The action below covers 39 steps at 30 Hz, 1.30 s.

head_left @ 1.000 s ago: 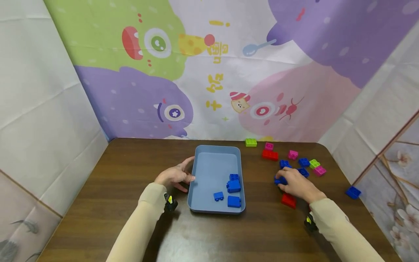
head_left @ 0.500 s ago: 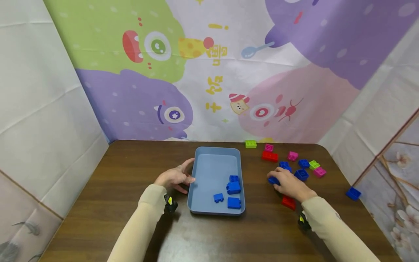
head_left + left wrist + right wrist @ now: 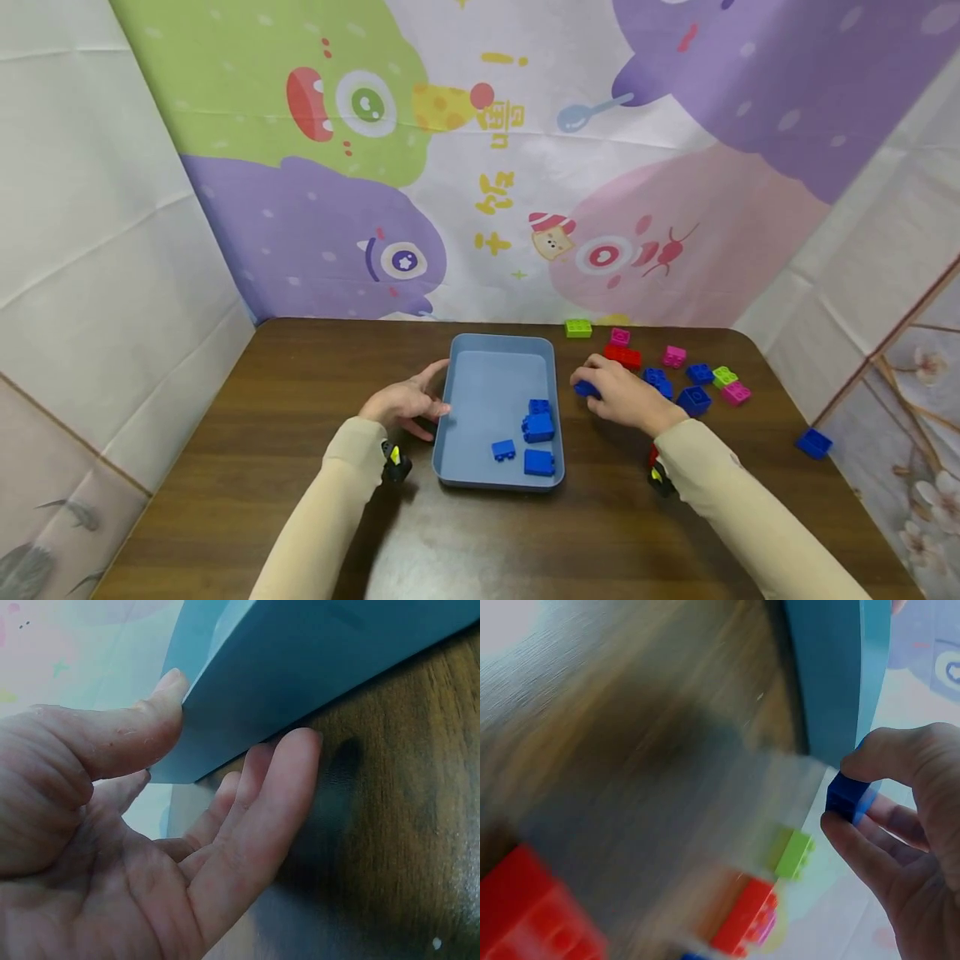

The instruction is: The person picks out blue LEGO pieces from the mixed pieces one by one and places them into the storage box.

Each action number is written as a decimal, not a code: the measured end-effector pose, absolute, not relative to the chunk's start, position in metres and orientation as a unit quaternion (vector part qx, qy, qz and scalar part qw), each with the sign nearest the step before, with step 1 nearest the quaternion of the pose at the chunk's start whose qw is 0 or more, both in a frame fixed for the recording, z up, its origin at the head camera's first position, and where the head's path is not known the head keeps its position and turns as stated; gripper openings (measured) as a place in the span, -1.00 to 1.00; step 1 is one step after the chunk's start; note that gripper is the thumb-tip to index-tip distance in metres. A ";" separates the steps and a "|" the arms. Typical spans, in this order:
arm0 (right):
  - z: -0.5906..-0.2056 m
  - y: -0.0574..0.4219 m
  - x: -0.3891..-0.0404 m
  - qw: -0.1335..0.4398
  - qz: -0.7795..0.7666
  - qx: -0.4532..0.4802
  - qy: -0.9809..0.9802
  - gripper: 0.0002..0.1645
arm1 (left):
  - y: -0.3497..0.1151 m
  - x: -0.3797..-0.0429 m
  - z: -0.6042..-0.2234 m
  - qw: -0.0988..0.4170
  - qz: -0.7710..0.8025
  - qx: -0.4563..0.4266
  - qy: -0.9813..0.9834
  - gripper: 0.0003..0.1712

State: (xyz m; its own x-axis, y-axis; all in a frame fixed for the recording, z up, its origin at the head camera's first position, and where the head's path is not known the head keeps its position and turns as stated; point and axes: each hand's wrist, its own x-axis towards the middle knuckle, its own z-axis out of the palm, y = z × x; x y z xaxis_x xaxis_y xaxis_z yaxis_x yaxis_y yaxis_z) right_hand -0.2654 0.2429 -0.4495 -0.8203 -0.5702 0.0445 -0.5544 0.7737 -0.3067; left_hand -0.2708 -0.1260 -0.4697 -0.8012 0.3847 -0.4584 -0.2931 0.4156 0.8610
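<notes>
In the head view my right hand (image 3: 621, 394) pinches a blue toy brick (image 3: 587, 388) just right of the blue-grey tray (image 3: 495, 342). The right wrist view shows this blue brick (image 3: 847, 796) between thumb and fingertips, near the tray's outer wall (image 3: 826, 682). My left hand (image 3: 405, 406) is at the tray's left side. Its thumb (image 3: 142, 731) touches the rim, while its extended fingers (image 3: 262, 817) lie beside the outer wall, low over the table. Several blue bricks (image 3: 538, 428) lie inside the tray, toward its right side.
Right of the tray lie more blue bricks (image 3: 693, 401), a red brick (image 3: 622, 357), pink bricks (image 3: 674, 357) and green bricks (image 3: 577, 328). One blue brick (image 3: 813, 443) sits at the table's right edge. A printed cloth (image 3: 495, 283) hangs behind the brown table (image 3: 480, 542).
My right hand has moved left with the blue brick, from the scattered bricks to beside the tray. The left hand and the tray have stayed in place.
</notes>
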 end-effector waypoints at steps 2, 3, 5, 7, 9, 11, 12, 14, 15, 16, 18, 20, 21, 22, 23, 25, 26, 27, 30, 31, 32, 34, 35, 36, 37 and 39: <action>-0.448 0.234 -0.268 0.024 -0.159 -0.304 0.939 -0.61 | -0.126 -0.271 -0.470 0.312 0.540 0.029 0.781 0.02; -0.447 0.230 -0.269 0.020 -0.163 -0.311 0.936 -0.61 | -0.126 -0.271 -0.470 0.311 0.541 0.028 0.781 0.02; -0.446 0.221 -0.271 0.011 -0.168 -0.325 0.931 -0.61 | -0.126 -0.271 -0.471 0.309 0.541 0.027 0.782 0.02; -0.445 0.212 -0.273 0.004 -0.172 -0.338 0.925 -0.62 | -0.127 -0.270 -0.471 0.310 0.541 0.029 0.781 0.01; -0.444 0.203 -0.274 0.001 -0.173 -0.352 0.920 -0.63 | -0.127 -0.270 -0.471 0.312 0.542 0.031 0.779 0.01; -0.443 0.194 -0.276 0.005 -0.167 -0.362 0.917 -0.63 | -0.127 -0.271 -0.470 0.314 0.544 0.030 0.778 0.01; -0.443 0.189 -0.277 0.008 -0.165 -0.365 0.916 -0.63 | -0.127 -0.272 -0.470 0.314 0.544 0.028 0.778 0.01; -0.442 0.180 -0.278 0.012 -0.161 -0.370 0.915 -0.64 | -0.127 -0.273 -0.469 0.312 0.545 0.026 0.778 0.01; -0.442 0.175 -0.277 0.016 -0.161 -0.371 0.915 -0.64 | -0.127 -0.273 -0.469 0.311 0.544 0.026 0.779 0.01; -0.443 0.171 -0.277 0.022 -0.159 -0.370 0.915 -0.64 | -0.126 -0.273 -0.469 0.311 0.543 0.025 0.779 0.01; -0.445 0.162 -0.274 0.035 -0.156 -0.374 0.914 -0.65 | -0.126 -0.272 -0.469 0.312 0.541 0.026 0.781 0.01; -0.450 0.154 -0.271 0.049 -0.144 -0.384 0.911 -0.65 | -0.127 -0.271 -0.471 0.315 0.540 0.026 0.780 0.01; -0.452 0.151 -0.269 0.055 -0.140 -0.390 0.909 -0.65 | -0.127 -0.271 -0.471 0.316 0.538 0.027 0.781 0.01; -0.454 0.148 -0.268 0.060 -0.135 -0.396 0.906 -0.64 | -0.127 -0.272 -0.471 0.317 0.538 0.027 0.781 0.02; -0.456 0.145 -0.266 0.063 -0.133 -0.404 0.903 -0.64 | -0.126 -0.272 -0.471 0.316 0.537 0.028 0.781 0.02; -0.461 0.141 -0.264 0.070 -0.124 -0.420 0.896 -0.65 | -0.127 -0.272 -0.472 0.315 0.538 0.027 0.781 0.02; -0.463 0.139 -0.262 0.075 -0.120 -0.428 0.892 -0.65 | -0.127 -0.271 -0.472 0.314 0.538 0.027 0.782 0.02; -0.466 0.137 -0.260 0.080 -0.118 -0.435 0.889 -0.65 | -0.127 -0.271 -0.473 0.313 0.539 0.028 0.782 0.01; -0.471 0.135 -0.257 0.086 -0.108 -0.452 0.881 -0.67 | -0.126 -0.270 -0.472 0.313 0.538 0.028 0.782 0.00; -0.472 0.135 -0.257 0.087 -0.107 -0.455 0.879 -0.67 | -0.126 -0.270 -0.471 0.313 0.537 0.029 0.783 0.00; -0.473 0.135 -0.256 0.085 -0.106 -0.458 0.879 -0.67 | -0.125 -0.270 -0.471 0.313 0.536 0.030 0.783 0.00; -0.475 0.135 -0.256 0.081 -0.106 -0.458 0.879 -0.68 | -0.125 -0.270 -0.470 0.313 0.535 0.029 0.784 0.00; -0.476 0.135 -0.256 0.079 -0.105 -0.458 0.879 -0.67 | -0.125 -0.270 -0.470 0.314 0.535 0.029 0.784 0.00; -0.477 0.135 -0.256 0.078 -0.104 -0.457 0.880 -0.67 | -0.125 -0.270 -0.470 0.314 0.536 0.028 0.783 0.00; -0.478 0.135 -0.257 0.077 -0.103 -0.457 0.880 -0.67 | -0.125 -0.270 -0.470 0.314 0.536 0.028 0.783 0.00; -0.478 0.134 -0.257 0.077 -0.098 -0.454 0.882 -0.67 | -0.125 -0.270 -0.471 0.314 0.538 0.026 0.782 0.00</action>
State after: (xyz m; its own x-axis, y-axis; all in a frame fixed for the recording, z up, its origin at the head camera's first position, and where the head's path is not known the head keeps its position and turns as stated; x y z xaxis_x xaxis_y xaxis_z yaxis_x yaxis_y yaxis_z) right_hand -0.2572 0.1340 -0.4782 -0.5752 -0.8167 -0.0468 -0.7865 0.5679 -0.2428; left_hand -0.2703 -0.1252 -0.4707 -0.8014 0.3779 -0.4637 -0.2974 0.4208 0.8570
